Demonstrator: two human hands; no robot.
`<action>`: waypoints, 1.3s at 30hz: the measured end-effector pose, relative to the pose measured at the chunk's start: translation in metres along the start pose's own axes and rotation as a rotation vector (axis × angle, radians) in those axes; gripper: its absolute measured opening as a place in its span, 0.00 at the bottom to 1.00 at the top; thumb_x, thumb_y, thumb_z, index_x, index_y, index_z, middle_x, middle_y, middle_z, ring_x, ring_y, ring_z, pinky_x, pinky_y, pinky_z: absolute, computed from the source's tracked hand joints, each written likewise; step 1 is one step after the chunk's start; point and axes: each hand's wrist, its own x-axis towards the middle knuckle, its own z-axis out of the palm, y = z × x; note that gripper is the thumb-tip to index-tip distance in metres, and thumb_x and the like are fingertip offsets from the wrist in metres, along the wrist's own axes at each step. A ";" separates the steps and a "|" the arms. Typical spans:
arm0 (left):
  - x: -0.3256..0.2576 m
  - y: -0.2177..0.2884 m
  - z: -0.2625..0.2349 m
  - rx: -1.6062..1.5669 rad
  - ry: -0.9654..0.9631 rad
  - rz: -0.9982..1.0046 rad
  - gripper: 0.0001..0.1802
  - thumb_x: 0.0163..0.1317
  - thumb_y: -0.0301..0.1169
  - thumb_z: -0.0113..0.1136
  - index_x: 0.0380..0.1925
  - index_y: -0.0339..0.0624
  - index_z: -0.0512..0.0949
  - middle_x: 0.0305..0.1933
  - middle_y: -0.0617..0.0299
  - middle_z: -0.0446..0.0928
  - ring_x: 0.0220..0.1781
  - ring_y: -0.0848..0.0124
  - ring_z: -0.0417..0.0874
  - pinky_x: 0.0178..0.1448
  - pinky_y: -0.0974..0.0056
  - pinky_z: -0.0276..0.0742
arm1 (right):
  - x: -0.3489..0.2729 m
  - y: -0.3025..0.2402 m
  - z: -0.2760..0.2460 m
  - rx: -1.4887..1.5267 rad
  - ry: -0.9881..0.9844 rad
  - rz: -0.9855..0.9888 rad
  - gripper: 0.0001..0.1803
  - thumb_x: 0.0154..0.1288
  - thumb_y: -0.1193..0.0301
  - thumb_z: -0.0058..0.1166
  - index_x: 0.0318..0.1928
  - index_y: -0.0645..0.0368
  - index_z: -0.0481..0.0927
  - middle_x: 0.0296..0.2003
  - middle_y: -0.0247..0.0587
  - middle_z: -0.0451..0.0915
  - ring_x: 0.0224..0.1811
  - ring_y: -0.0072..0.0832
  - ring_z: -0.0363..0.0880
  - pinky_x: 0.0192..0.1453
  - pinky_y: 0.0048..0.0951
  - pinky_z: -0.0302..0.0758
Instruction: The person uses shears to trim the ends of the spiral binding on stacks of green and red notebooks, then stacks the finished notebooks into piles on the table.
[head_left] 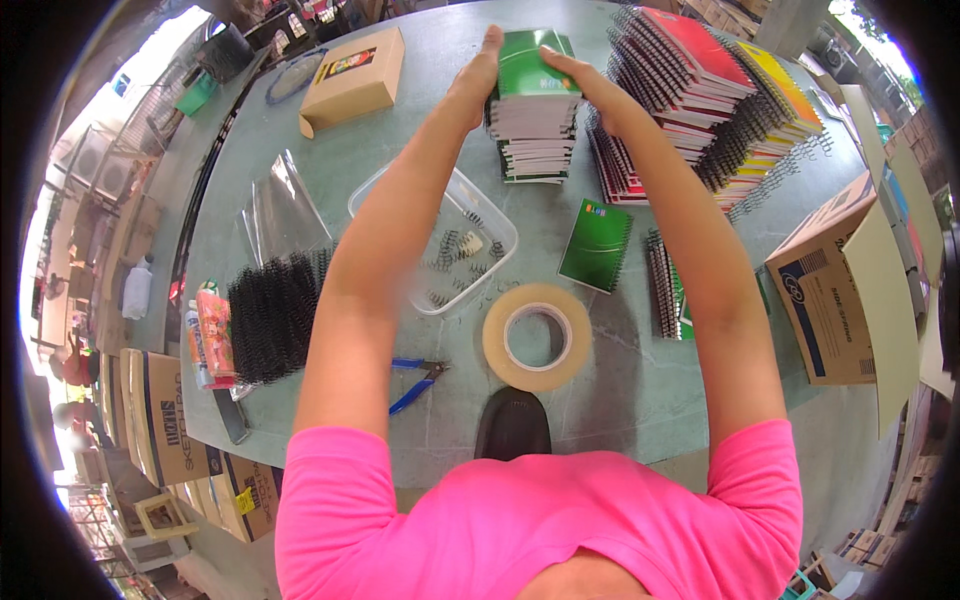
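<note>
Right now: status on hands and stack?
Left hand and right hand clasp green notebook stack from both sides. Stack upright on table. Taller notebook pile close right.

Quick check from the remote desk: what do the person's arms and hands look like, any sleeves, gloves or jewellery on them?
Both arms are bare from the short sleeves of a bright pink T-shirt down to the fingers. The left hand and right hand wear no gloves. No watch, bracelet or ring shows on either wrist or hand in this view, and no markings are visible on the sleeves.

Bright, sharp daylight; fisheye bends the dark-rimmed edges.
</note>
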 end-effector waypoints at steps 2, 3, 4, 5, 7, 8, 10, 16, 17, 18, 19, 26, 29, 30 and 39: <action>0.006 -0.019 -0.010 -0.034 -0.069 -0.068 0.42 0.57 0.67 0.26 0.55 0.43 0.64 0.51 0.54 0.70 0.54 0.62 0.70 0.53 0.58 0.70 | -0.002 0.010 0.001 0.260 -0.172 0.003 0.33 0.56 0.41 0.44 0.47 0.58 0.72 0.43 0.42 0.75 0.47 0.34 0.72 0.51 0.40 0.68; 0.004 -0.020 -0.008 -0.139 -0.098 -0.059 0.42 0.57 0.67 0.25 0.55 0.43 0.64 0.51 0.54 0.70 0.54 0.61 0.70 0.54 0.57 0.70 | 0.002 0.011 -0.003 0.342 -0.199 -0.020 0.32 0.55 0.42 0.46 0.46 0.57 0.73 0.42 0.41 0.75 0.45 0.33 0.72 0.50 0.39 0.69; 0.003 -0.020 -0.005 -0.244 -0.128 -0.050 0.43 0.56 0.67 0.25 0.55 0.42 0.64 0.51 0.54 0.70 0.54 0.61 0.70 0.54 0.56 0.69 | 0.006 0.012 -0.008 0.424 -0.226 -0.044 0.30 0.54 0.43 0.48 0.45 0.56 0.74 0.40 0.40 0.76 0.44 0.32 0.73 0.49 0.39 0.69; 0.000 -0.020 -0.004 -0.345 -0.152 -0.044 0.44 0.56 0.67 0.24 0.55 0.42 0.64 0.51 0.54 0.69 0.54 0.61 0.70 0.55 0.55 0.69 | 0.006 0.011 -0.007 0.510 -0.257 -0.064 0.29 0.53 0.43 0.51 0.44 0.55 0.75 0.39 0.39 0.77 0.42 0.31 0.73 0.47 0.38 0.70; 0.002 -0.018 0.000 -0.402 -0.168 -0.056 0.45 0.55 0.68 0.23 0.54 0.41 0.64 0.51 0.53 0.70 0.52 0.60 0.71 0.55 0.54 0.70 | 0.008 0.005 -0.006 0.506 -0.235 0.012 0.26 0.56 0.47 0.49 0.42 0.57 0.75 0.38 0.39 0.78 0.39 0.30 0.75 0.45 0.37 0.72; 0.007 -0.019 0.004 -0.433 -0.148 -0.055 0.45 0.55 0.68 0.24 0.54 0.41 0.64 0.50 0.52 0.70 0.51 0.60 0.72 0.54 0.54 0.70 | 0.014 0.005 -0.004 0.483 -0.234 0.003 0.26 0.57 0.47 0.49 0.42 0.58 0.74 0.38 0.39 0.78 0.39 0.30 0.75 0.44 0.38 0.72; 0.017 -0.021 0.007 -0.477 -0.143 -0.012 0.44 0.55 0.68 0.26 0.52 0.41 0.66 0.51 0.51 0.70 0.52 0.59 0.71 0.55 0.54 0.69 | 0.026 0.002 -0.005 0.396 -0.244 -0.007 0.26 0.58 0.48 0.48 0.42 0.58 0.74 0.38 0.40 0.77 0.40 0.31 0.75 0.44 0.39 0.72; 0.025 -0.038 -0.029 0.161 0.398 0.254 0.29 0.61 0.54 0.41 0.44 0.37 0.71 0.50 0.51 0.71 0.51 0.66 0.72 0.48 0.61 0.70 | 0.005 0.009 0.010 0.348 -0.137 -0.046 0.26 0.61 0.50 0.44 0.48 0.58 0.72 0.45 0.41 0.76 0.48 0.30 0.73 0.54 0.39 0.67; 0.002 -0.032 -0.010 0.438 0.457 0.542 0.25 0.61 0.49 0.44 0.40 0.36 0.72 0.45 0.51 0.73 0.46 0.67 0.74 0.45 0.62 0.71 | -0.010 0.021 -0.004 0.204 -0.012 -0.192 0.30 0.60 0.48 0.44 0.51 0.61 0.69 0.48 0.43 0.73 0.50 0.31 0.71 0.56 0.37 0.65; -0.027 -0.021 0.006 0.726 0.613 0.821 0.20 0.61 0.45 0.47 0.37 0.35 0.73 0.39 0.52 0.75 0.42 0.68 0.75 0.41 0.63 0.71 | -0.022 0.032 -0.014 0.056 0.101 -0.340 0.34 0.59 0.47 0.44 0.54 0.63 0.67 0.51 0.44 0.71 0.53 0.33 0.68 0.58 0.36 0.62; -0.062 -0.024 0.020 0.795 0.554 1.081 0.17 0.60 0.41 0.49 0.33 0.35 0.73 0.33 0.53 0.77 0.36 0.69 0.77 0.37 0.63 0.71 | -0.050 0.033 -0.020 -0.030 0.094 -0.390 0.36 0.60 0.46 0.43 0.57 0.64 0.64 0.54 0.45 0.68 0.56 0.33 0.65 0.60 0.34 0.60; -0.101 -0.115 0.069 1.409 -0.360 0.121 0.19 0.50 0.41 0.62 0.33 0.33 0.75 0.29 0.48 0.77 0.36 0.58 0.80 0.37 0.56 0.74 | -0.188 0.022 -0.050 -0.376 -0.201 -0.315 0.30 0.64 0.54 0.44 0.59 0.62 0.63 0.56 0.40 0.67 0.59 0.27 0.61 0.62 0.27 0.55; -0.091 -0.131 0.077 1.278 -0.385 -0.009 0.18 0.48 0.38 0.65 0.31 0.33 0.76 0.25 0.49 0.77 0.32 0.59 0.81 0.35 0.59 0.74 | -0.222 0.039 -0.069 -0.274 -0.189 -0.249 0.27 0.64 0.58 0.45 0.57 0.63 0.65 0.54 0.41 0.69 0.56 0.26 0.64 0.61 0.27 0.58; -0.087 -0.142 0.072 1.231 -0.359 -0.025 0.17 0.48 0.37 0.65 0.30 0.33 0.76 0.24 0.51 0.76 0.29 0.61 0.80 0.32 0.61 0.73 | -0.230 0.052 -0.074 -0.220 -0.166 -0.208 0.28 0.63 0.58 0.46 0.57 0.65 0.65 0.52 0.43 0.69 0.56 0.27 0.65 0.60 0.27 0.59; -0.151 -0.104 0.061 0.403 -0.396 -0.049 0.12 0.50 0.30 0.63 0.33 0.33 0.75 0.29 0.63 0.75 0.30 0.78 0.73 0.35 0.72 0.69 | -0.236 0.154 -0.045 -0.148 0.517 -0.414 0.27 0.61 0.64 0.51 0.53 0.74 0.64 0.47 0.47 0.73 0.49 0.26 0.70 0.55 0.25 0.65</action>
